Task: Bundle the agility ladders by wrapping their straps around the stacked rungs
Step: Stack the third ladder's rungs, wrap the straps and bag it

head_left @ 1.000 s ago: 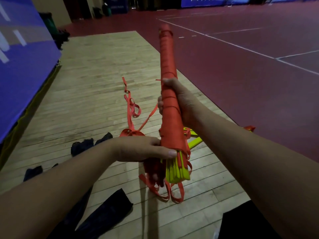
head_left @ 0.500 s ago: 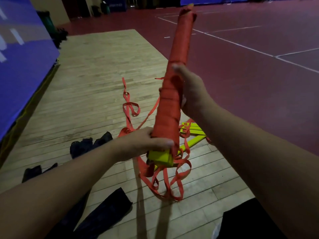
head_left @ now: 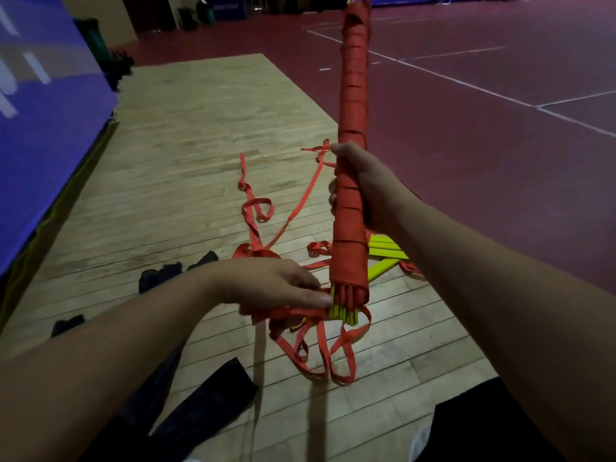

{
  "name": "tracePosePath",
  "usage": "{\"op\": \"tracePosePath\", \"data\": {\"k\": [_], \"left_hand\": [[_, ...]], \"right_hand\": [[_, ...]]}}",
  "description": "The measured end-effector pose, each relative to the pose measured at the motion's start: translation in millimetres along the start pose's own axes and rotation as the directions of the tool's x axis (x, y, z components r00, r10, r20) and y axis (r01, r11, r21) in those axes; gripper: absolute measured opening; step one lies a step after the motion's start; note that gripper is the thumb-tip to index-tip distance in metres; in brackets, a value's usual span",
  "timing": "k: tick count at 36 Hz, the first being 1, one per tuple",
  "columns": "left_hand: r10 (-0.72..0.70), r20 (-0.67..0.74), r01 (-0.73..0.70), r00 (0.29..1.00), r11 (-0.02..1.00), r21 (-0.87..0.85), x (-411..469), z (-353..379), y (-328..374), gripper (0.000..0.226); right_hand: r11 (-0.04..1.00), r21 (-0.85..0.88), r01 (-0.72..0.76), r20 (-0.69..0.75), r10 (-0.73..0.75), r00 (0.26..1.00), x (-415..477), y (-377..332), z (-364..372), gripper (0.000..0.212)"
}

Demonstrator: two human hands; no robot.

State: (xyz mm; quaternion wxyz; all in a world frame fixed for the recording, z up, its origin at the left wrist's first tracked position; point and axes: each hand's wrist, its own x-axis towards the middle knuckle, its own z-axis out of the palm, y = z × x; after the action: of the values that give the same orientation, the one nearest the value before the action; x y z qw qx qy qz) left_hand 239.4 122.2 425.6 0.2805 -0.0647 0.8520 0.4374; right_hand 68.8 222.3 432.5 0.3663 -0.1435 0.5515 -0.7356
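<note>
text: none legible | far banner [head_left: 226, 8]: lettering too small and blurred to read

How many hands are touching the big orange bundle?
2. The right hand grips the bundle at its middle; the left hand holds loose straps at its lower end.

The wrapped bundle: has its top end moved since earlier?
Yes. The top of the bundle has tipped rightward, farther from the far corner of the wooden floor.

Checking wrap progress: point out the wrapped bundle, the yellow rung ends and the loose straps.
wrapped bundle [head_left: 354, 105], head view, upper strap-covered shaft.
yellow rung ends [head_left: 343, 315], head view, bare tips below the wrap.
loose straps [head_left: 300, 312], head view, gathered stretch beside the rung tips.
</note>
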Motion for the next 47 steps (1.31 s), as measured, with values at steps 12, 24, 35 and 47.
{"op": "tracePosePath", "data": {"k": [12, 24, 35, 47], "left_hand": [[0.101, -0.238, -0.117, 0.966, 0.992, -0.055, 24, 20, -1, 0.026], [0.23, 0.155, -0.15, 0.961, 0.901, -0.406, 9, 3, -10, 0.085], [-0.102, 0.223, 0.128, 0.969, 0.986, -0.106, 7, -20, -12, 0.045], [-0.05, -0.411, 0.123, 0.91, 0.981, 0.153, 33, 17, -8, 0.031]], "right_hand": [[0.969, -0.051, 0.24, -0.143, -0.245, 0.959, -2, 1, 17, 0.032], [0.907, 0.385, -0.171, 0.364, 0.022, 0.931, -10, -8, 21, 0.016], [1.0, 0.025, -0.003, 0.134, 0.0, 0.991, -6, -3, 10, 0.015], [0.957, -0.149, 0.247, -0.235, -0.277, 0.932, 0, 12, 32, 0.051]]}}
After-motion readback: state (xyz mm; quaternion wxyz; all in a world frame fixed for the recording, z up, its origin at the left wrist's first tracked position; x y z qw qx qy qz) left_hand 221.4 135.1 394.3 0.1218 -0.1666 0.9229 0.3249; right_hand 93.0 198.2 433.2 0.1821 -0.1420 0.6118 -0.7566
